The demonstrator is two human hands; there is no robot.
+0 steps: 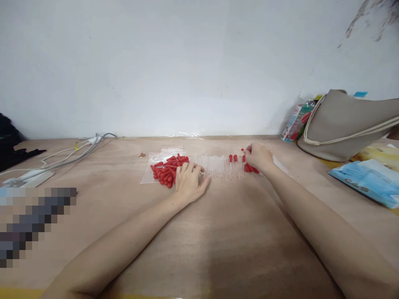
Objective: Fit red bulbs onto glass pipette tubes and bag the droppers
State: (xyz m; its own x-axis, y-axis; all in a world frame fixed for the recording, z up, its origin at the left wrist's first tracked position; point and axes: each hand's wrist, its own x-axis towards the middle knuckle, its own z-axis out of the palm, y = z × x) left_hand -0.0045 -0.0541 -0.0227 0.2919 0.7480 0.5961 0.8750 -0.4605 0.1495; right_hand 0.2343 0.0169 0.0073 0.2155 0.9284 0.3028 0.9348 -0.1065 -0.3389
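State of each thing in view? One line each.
Red dropper bulbs: main batch loosely heaped
Clear tubes: side by side, some red-capped
Clear plastic bag: flat, under heap
Left hand: open, against heap
Right hand: pinched, apparently on a red bulb
Grey bag: slumped
Blue packet: lying flat
Grey cable: slack

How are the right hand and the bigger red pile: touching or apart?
Apart. The head view shows the left hand and clear tubes between the right hand and the bigger red pile.
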